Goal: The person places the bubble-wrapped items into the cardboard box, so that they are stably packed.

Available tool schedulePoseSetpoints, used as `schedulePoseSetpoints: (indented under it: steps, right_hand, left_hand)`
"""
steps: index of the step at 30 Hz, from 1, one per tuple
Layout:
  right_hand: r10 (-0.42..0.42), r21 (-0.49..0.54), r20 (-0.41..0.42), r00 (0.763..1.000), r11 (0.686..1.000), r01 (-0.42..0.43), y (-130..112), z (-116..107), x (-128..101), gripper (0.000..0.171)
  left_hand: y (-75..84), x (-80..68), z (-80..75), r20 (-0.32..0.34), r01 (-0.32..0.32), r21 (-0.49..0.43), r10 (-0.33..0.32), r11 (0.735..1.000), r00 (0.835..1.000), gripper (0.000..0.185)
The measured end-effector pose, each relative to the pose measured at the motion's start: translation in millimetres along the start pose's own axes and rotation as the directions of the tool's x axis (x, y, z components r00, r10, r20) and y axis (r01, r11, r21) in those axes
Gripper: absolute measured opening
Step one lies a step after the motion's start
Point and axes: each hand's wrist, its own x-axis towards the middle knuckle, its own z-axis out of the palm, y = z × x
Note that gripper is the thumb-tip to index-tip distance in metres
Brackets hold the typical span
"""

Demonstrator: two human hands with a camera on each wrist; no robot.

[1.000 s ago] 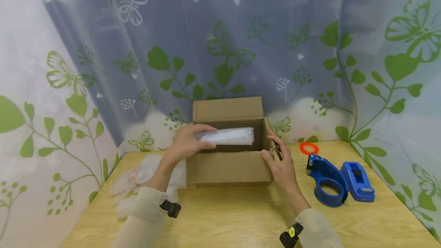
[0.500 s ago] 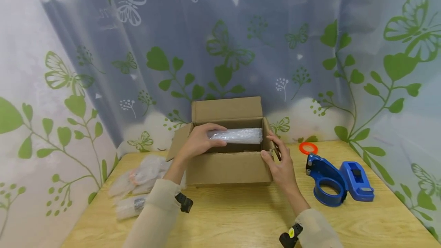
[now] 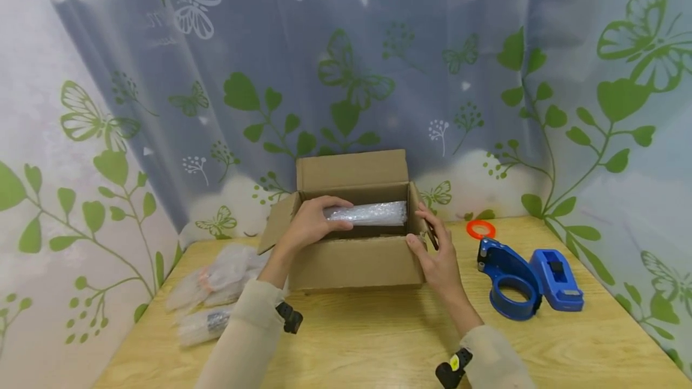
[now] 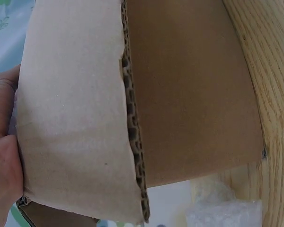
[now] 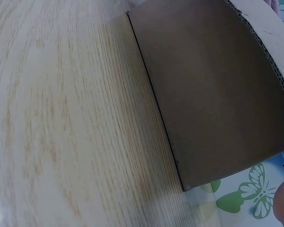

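An open cardboard box (image 3: pixel 354 263) stands on the wooden table (image 3: pixel 378 341). My left hand (image 3: pixel 312 221) grips one end of a bubble-wrapped roll (image 3: pixel 373 214) and holds it inside the box's opening. My right hand (image 3: pixel 435 254) rests against the box's right front corner, fingers straight along the right flap. The left wrist view is filled by the box's flap (image 4: pixel 75 118) and wall (image 4: pixel 194 94), with part of the left hand (image 4: pixel 2 142) at the edge. The right wrist view shows the box's side (image 5: pixel 213 94) and the table (image 5: pixel 61 118).
Several bubble-wrapped packets (image 3: pixel 216 284) lie on the table's left part. A blue tape dispenser (image 3: pixel 527 284) and an orange ring (image 3: pixel 478 230) sit to the right of the box. A curtain with green leaves and butterflies (image 3: pixel 346 65) hangs behind.
My left hand has carried the roll a little to the right and lower into the box. The box's left flap has swung outward. My right hand has stayed at the corner.
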Motion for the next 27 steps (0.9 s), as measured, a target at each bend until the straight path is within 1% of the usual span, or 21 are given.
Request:
schedulePoseSetpoints:
  steps: [6, 9, 13, 17, 21, 22, 27]
  right_hand:
    - [0.017, -0.007, 0.009, 1.0, 1.0, -0.017, 0.0, 1.1, 0.7, 0.046]
    - [0.014, -0.002, 0.008, 1.0, 1.0, -0.014, 11.2, 1.3, 1.4, 0.047]
    - [0.009, -0.004, 0.003, 1.0, 1.0, -0.009, 31.9, 0.6, 3.0, 0.048]
    - [-0.003, -0.004, -0.001, 1.0, 1.0, 0.003, 39.2, -0.9, 3.8, 0.047]
    - [-0.007, 0.001, 0.006, 1.0, 1.0, 0.007, 38.3, 0.0, 3.3, 0.047]
    - [0.002, 0.002, 0.011, 1.0, 1.0, -0.002, 32.4, 0.0, 2.8, 0.046]
    - [0.04, -0.001, 0.027, 0.999, 0.999, -0.04, 5.1, -0.5, 0.4, 0.046]
  left_hand:
    - [-1.9, 0.8, -1.6, 0.01, 0.021, 0.002, -0.021, 1.0, 1.0, 0.041]
    - [-1.4, 1.0, -1.9, 0.024, 0.042, 0.005, -0.042, 0.999, 0.999, 0.04]
    - [0.2, 2.5, -1.4, 0.043, 0.061, 0.014, -0.061, 0.998, 0.997, 0.039]
    - [1.8, 4.5, -0.4, 0.062, 0.077, 0.027, -0.079, 0.997, 0.995, 0.038]
    - [0.9, 4.8, 0.3, 0.075, 0.096, 0.037, -0.098, 0.995, 0.992, 0.038]
    - [0.3, 4.8, 0.4, 0.078, 0.094, 0.036, -0.096, 0.995, 0.992, 0.04]
    - [-3.0, 4.7, 1.1, 0.082, 0.042, 0.034, -0.045, 0.999, 0.996, 0.05]
